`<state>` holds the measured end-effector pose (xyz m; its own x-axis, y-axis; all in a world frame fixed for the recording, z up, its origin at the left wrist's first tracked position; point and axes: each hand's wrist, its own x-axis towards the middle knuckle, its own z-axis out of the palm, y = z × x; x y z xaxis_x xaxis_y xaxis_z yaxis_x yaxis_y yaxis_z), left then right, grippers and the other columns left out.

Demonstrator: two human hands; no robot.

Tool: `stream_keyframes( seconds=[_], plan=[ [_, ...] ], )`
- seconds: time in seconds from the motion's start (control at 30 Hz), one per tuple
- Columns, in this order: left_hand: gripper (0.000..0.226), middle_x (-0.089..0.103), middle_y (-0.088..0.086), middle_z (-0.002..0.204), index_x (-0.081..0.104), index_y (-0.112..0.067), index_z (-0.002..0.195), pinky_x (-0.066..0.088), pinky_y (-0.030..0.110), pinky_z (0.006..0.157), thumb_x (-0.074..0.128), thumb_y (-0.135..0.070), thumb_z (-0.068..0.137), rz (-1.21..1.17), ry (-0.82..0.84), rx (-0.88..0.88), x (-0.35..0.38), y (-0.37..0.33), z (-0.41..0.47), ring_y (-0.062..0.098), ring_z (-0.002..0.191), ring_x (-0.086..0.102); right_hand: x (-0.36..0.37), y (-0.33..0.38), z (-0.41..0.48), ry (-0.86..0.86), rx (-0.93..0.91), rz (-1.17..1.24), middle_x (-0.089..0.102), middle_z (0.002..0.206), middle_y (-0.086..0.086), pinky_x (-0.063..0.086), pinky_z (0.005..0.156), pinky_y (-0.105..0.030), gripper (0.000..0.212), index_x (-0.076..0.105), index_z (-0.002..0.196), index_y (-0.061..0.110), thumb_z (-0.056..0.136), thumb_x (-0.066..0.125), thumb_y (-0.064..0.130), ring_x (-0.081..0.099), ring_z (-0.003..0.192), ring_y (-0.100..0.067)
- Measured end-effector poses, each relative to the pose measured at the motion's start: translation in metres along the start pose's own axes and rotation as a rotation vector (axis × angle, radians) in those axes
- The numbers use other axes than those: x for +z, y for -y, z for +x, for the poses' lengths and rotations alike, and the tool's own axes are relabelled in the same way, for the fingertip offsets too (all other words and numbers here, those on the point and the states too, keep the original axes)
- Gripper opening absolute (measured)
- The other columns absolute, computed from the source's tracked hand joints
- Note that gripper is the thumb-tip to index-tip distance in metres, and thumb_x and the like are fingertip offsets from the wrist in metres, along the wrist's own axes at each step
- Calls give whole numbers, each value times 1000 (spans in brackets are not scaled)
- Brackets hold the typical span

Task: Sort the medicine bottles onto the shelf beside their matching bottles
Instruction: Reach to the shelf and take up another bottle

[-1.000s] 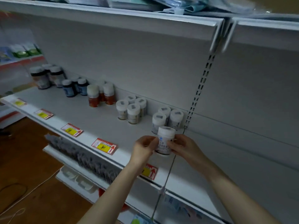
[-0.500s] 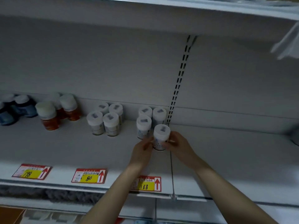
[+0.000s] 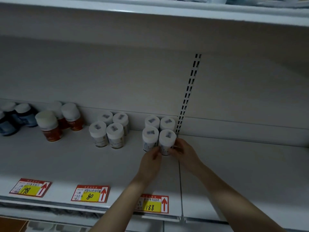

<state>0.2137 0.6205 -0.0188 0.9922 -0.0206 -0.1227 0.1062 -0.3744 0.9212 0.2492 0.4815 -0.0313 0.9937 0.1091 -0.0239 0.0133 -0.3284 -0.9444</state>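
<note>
A white medicine bottle (image 3: pixel 166 141) with a blue-printed label stands on the shelf (image 3: pixel 83 161), at the front right of a group of matching white bottles (image 3: pixel 151 122). My left hand (image 3: pixel 151 160) and my right hand (image 3: pixel 184 152) both grip its lower body from either side. The matching bottles stand close around it, one directly to its left (image 3: pixel 150 138) and two behind. Their white caps carry small grey stickers.
Further left stand several white bottles with yellowish labels (image 3: pixel 107 131), then orange bottles (image 3: pixel 48 126) and blue bottles (image 3: pixel 16 118). Red and yellow price tags (image 3: pixel 91 195) line the shelf's front edge. A slotted upright (image 3: pixel 189 92) runs up the back wall. Bare shelf lies to the right.
The bottle held in both hands has moved back and down onto the shelf, in beside the matching white bottles. The view has shifted right and closer.
</note>
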Motion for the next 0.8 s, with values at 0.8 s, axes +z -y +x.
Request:
stream_keyframes(
  seconds=[0.8],
  plan=[
    [33, 55, 11, 130, 53, -6, 124, 39, 38, 106, 47, -16, 93, -59, 175, -44, 30, -24, -28, 25, 118, 52, -26, -9, -55, -379, 139, -70, 64, 115, -14, 41, 87, -20, 29, 60, 114, 3, 88, 59, 15, 60, 103, -20]
  ],
)
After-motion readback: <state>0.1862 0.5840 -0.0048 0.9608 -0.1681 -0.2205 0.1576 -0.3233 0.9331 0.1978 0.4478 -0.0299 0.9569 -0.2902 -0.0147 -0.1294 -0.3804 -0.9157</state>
